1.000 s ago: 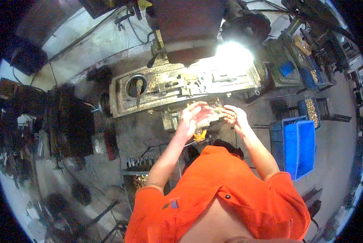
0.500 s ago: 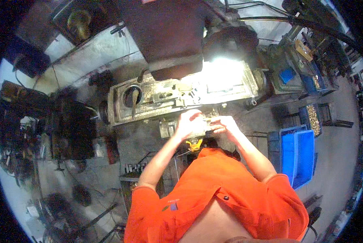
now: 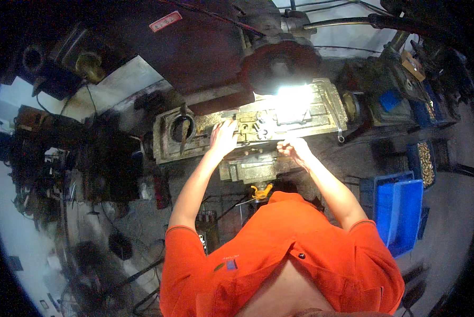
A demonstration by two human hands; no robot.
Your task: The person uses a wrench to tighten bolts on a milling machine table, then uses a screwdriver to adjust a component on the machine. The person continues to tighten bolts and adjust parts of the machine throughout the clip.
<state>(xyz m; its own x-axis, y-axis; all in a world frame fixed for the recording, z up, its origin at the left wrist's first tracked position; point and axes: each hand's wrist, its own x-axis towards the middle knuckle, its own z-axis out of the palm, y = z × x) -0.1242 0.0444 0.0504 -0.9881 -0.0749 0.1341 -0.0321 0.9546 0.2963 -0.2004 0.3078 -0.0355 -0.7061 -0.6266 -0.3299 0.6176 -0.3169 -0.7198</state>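
Observation:
A long metal machine table [image 3: 165, 153], strewn with bright chips, runs across in front of me. On its middle sits a metal clamping fixture [image 3: 246, 128] with bolts and small blocks. My left hand [image 3: 224, 139] lies at the fixture's left side, fingers stretched out and touching the metal there. Just off the table's front edge, right of the fixture, is my right hand [image 3: 297, 151]. Its fingers are curled and pinched together; anything between them is too small to make out. Glare from a lamp washes out the table behind it.
A black ring [image 3: 183, 128] lies on the table's left end, a long spanner [image 3: 332, 113] on its right. A dark machine head [image 3: 279, 63] overhangs the table. Below the front edge is a yellow handle [image 3: 261, 192]. Blue bins [image 3: 401, 216] and a tray of small parts [image 3: 426, 164] stand right.
My hands were close together below the table's front edge. The left has moved up and left onto the table by the fixture; the right has risen slightly to the table's edge. The view has shifted.

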